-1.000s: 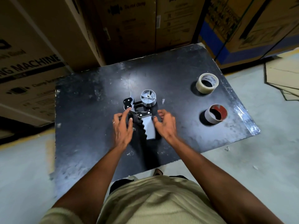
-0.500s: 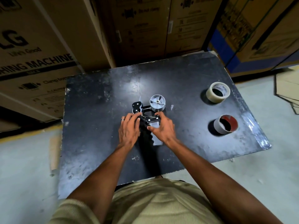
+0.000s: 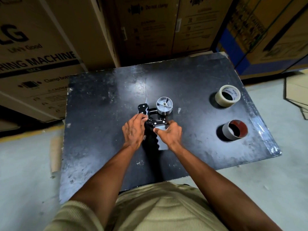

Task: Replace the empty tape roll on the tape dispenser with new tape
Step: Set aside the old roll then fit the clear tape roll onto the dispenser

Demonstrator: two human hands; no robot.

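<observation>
My right hand [image 3: 170, 134] is closed around the grey handle of the tape dispenser [image 3: 155, 120] at the middle of the frame. My left hand [image 3: 134, 130] pinches its black front end; from this angle I can't quite tell whether the fingers grip the roller or the cutter guard. The dispenser lies flat on the black table [image 3: 103, 147], its grey spool hub [image 3: 164, 105] bare just above my hands, so I judge the old core is already off. That empty core [image 3: 235, 130], red inside, stands at mid right. The new clear tape roll [image 3: 228, 95] sits above it, well apart from both hands. Next I must free one hand, fetch that roll and seat it on the hub.
</observation>
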